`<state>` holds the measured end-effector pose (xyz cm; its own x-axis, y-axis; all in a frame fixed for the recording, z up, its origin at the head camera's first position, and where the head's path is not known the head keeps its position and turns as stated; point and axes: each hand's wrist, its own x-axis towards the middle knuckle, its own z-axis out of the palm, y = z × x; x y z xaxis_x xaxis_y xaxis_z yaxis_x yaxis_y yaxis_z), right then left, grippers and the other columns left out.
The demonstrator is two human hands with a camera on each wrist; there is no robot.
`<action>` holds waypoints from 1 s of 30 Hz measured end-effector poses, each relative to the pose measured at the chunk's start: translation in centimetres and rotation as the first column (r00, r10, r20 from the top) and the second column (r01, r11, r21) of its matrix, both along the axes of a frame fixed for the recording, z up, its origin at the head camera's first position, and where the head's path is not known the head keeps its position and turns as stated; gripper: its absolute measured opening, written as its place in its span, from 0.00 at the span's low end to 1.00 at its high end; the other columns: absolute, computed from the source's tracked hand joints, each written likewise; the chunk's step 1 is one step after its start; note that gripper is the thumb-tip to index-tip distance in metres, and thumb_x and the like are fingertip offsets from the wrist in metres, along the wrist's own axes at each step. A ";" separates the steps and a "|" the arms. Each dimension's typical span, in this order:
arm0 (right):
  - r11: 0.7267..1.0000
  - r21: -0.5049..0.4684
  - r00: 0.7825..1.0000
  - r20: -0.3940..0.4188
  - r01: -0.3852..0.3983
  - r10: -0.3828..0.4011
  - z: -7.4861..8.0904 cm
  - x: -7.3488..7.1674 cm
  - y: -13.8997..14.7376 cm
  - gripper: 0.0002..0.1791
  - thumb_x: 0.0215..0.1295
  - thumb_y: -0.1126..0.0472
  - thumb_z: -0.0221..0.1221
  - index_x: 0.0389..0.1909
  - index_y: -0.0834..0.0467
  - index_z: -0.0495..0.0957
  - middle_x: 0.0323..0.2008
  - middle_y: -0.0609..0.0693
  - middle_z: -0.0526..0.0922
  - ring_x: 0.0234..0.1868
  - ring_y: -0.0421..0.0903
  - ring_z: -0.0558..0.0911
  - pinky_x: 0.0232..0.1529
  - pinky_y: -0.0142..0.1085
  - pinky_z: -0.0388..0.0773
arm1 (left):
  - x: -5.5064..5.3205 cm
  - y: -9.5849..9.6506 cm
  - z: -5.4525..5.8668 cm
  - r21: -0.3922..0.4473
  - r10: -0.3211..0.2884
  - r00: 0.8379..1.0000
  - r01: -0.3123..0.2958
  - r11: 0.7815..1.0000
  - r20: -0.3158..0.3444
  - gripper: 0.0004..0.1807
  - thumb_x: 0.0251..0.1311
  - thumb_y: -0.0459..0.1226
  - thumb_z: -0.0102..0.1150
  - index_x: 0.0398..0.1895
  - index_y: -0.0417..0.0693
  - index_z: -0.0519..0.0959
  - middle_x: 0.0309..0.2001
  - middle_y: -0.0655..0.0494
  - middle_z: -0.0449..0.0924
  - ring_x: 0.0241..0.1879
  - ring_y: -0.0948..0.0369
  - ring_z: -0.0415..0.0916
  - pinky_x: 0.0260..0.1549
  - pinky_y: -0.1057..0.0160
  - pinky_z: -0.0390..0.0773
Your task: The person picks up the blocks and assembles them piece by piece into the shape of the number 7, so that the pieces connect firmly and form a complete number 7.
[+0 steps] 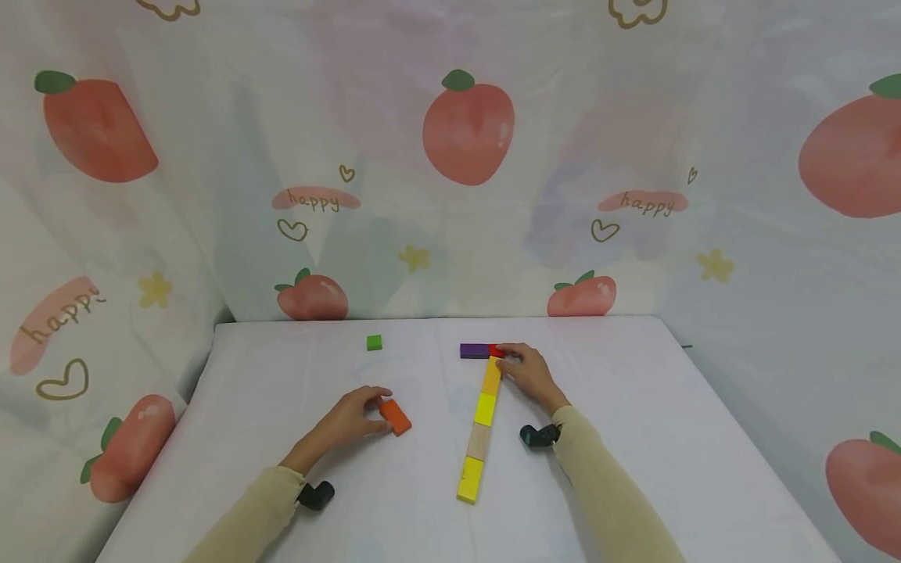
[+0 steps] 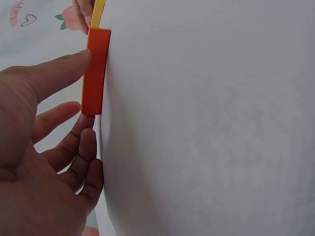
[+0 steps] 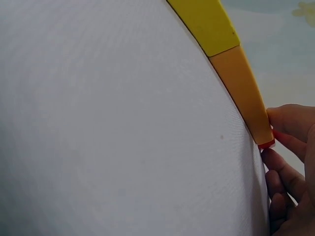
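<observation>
In the head view, my left hand (image 1: 349, 416) pinches an orange block (image 1: 396, 418) by its near-left end, thumb and a forefinger at its corners. The left wrist view shows the thumb on the side of this orange block (image 2: 97, 73). My right hand (image 1: 532, 377) holds a small red block (image 1: 495, 350) at the far end of a row, its thumb against the adjoining amber block (image 1: 491, 377). A purple block (image 1: 474, 351) lies left of the red one. Toward me, the row continues with a yellow block (image 1: 484, 409), a tan block (image 1: 478, 442) and another yellow block (image 1: 469, 479).
A green cube (image 1: 375, 342) sits apart near the back of the white table (image 1: 296, 356). A cloth backdrop printed with fruit (image 1: 468, 133) rises behind and at both sides. Black wrist devices (image 1: 540, 436) are worn on both arms.
</observation>
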<state>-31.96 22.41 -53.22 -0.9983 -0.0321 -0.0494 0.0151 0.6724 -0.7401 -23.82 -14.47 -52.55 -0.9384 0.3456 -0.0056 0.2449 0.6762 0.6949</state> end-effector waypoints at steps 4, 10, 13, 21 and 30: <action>1.000 0.004 1.000 -0.006 -0.003 0.003 0.0 0.0 0.0 0.24 0.68 0.53 0.60 0.64 0.50 0.75 0.65 0.56 0.73 0.69 0.58 0.66 0.72 0.58 0.58 | 0.0 0.1 0.0 -0.051 -0.025 0.999 0.023 0.998 -0.028 0.28 0.50 0.39 0.75 0.57 0.50 0.79 0.44 0.59 0.79 0.45 0.62 0.73 0.50 0.58 0.77; 1.000 0.001 1.000 -0.007 0.000 0.000 -0.2 -0.2 0.1 0.24 0.68 0.53 0.60 0.64 0.50 0.75 0.65 0.56 0.73 0.69 0.58 0.66 0.71 0.58 0.58 | 0.1 0.2 0.0 -0.060 -0.028 0.999 0.025 0.998 -0.040 0.24 0.50 0.39 0.74 0.52 0.51 0.80 0.40 0.61 0.78 0.42 0.63 0.71 0.47 0.60 0.75; 1.000 0.004 1.000 -0.004 0.004 -0.004 -0.3 -0.3 0.1 0.24 0.68 0.52 0.60 0.64 0.50 0.75 0.65 0.56 0.73 0.69 0.58 0.67 0.71 0.57 0.59 | 0.0 0.2 -0.1 -0.059 -0.016 0.999 0.014 0.998 -0.027 0.21 0.50 0.38 0.74 0.49 0.52 0.81 0.41 0.61 0.79 0.44 0.63 0.73 0.49 0.58 0.76; 1.000 -0.001 1.000 -0.003 0.006 -0.006 -0.3 -0.3 0.1 0.24 0.68 0.52 0.60 0.64 0.50 0.75 0.66 0.57 0.73 0.69 0.59 0.66 0.71 0.58 0.59 | 0.0 0.1 -0.1 -0.059 -0.034 0.999 0.034 0.998 -0.003 0.17 0.50 0.36 0.74 0.43 0.53 0.79 0.42 0.61 0.79 0.47 0.61 0.74 0.54 0.54 0.75; 1.000 0.004 1.000 -0.005 -0.002 0.002 -0.6 -0.5 0.3 0.24 0.68 0.51 0.59 0.64 0.50 0.75 0.65 0.57 0.73 0.69 0.59 0.67 0.71 0.58 0.59 | 0.1 0.0 0.1 -0.087 -0.068 0.997 0.066 0.994 -0.022 0.15 0.52 0.36 0.73 0.43 0.54 0.81 0.42 0.63 0.80 0.47 0.62 0.75 0.55 0.54 0.76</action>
<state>-32.51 22.71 -53.84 -0.9984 -0.0340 -0.0445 0.0098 0.6753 -0.7375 -23.68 -14.49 -52.43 -0.9132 0.4073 -0.0149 0.3085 0.7147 0.6278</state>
